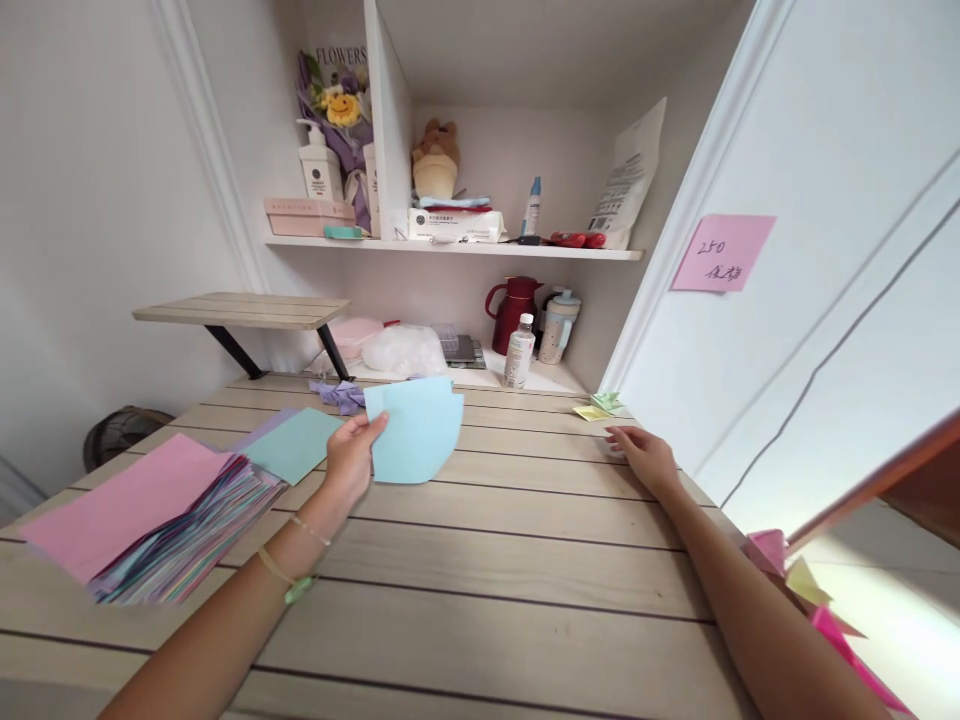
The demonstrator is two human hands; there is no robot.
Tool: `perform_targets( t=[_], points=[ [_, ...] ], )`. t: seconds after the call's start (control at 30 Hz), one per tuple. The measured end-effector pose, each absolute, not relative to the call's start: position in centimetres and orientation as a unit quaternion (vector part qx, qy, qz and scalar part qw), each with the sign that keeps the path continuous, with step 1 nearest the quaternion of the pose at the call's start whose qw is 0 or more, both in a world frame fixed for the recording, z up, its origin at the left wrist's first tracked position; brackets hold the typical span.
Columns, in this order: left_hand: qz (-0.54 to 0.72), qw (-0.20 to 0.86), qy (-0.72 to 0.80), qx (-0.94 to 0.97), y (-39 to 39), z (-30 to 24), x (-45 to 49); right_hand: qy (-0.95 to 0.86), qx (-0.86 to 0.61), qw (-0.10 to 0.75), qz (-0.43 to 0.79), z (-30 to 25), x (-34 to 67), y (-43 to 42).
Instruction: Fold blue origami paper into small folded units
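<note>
A light blue sheet of paper [415, 433] is pinched at its left edge between the thumb and fingers of my left hand [352, 450], raised over the table. The sheet's right side is cut or curved unevenly. Over at the table's right side, my right hand [643, 458] has loosely stretched fingers with nothing visible in them. Just beyond its fingertips lie a small yellow paper piece [592, 412] and a green folded paper [607, 401]. Left of my left hand, a blue-green sheet [296, 445] rests beside a thick stack of coloured paper topped by a pink sheet [142, 495].
Crumpled purple paper [341, 396] lies near a small raised stand [240, 310]. Behind the table, a shelf holds a bottle [519, 352], a dark red jug [516, 312] and a tumbler [559, 328]. A pink note [724, 252] sticks to the right wall.
</note>
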State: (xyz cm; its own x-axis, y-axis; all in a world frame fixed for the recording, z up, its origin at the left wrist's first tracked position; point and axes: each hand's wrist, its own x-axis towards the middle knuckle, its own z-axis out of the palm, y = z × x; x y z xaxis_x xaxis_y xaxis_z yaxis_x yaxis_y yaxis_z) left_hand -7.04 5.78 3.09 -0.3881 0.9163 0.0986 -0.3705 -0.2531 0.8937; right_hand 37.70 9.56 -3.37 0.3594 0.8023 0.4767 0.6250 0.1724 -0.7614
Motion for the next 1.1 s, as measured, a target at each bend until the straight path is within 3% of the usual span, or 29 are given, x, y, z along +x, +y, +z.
perform_targets(
  t=[0.07,0.2,0.3,0.4,0.53,0.87,1.1],
  points=[
    [0.700,0.516,0.395,0.297,5.5,2.8,-5.4,-0.586,-0.609,0.508,0.164,-2.4,35.1,9.2],
    [0.654,0.609,0.340,0.292,4.9,2.6,-2.5,-0.571,-0.539,0.561,0.261,0.3,27.9,7.3],
    [0.636,0.636,0.311,0.306,4.4,2.4,-0.9,-0.552,-0.449,0.529,0.462,1.7,22.4,5.0],
    [0.633,0.633,0.318,0.312,4.1,1.9,-0.4,-0.486,-0.429,0.516,0.559,1.7,18.9,3.3],
    [0.620,0.615,0.365,0.323,3.7,1.1,-1.0,-0.408,-0.406,0.588,0.569,0.3,17.9,2.6],
    [0.545,0.555,0.446,0.442,3.7,0.0,-1.9,-0.456,-0.466,0.540,0.532,-0.9,19.6,3.0],
    [0.477,0.332,0.578,0.572,3.8,0.1,-2.9,-0.502,-0.543,0.616,0.273,0.5,20.5,2.2]
  ],
)
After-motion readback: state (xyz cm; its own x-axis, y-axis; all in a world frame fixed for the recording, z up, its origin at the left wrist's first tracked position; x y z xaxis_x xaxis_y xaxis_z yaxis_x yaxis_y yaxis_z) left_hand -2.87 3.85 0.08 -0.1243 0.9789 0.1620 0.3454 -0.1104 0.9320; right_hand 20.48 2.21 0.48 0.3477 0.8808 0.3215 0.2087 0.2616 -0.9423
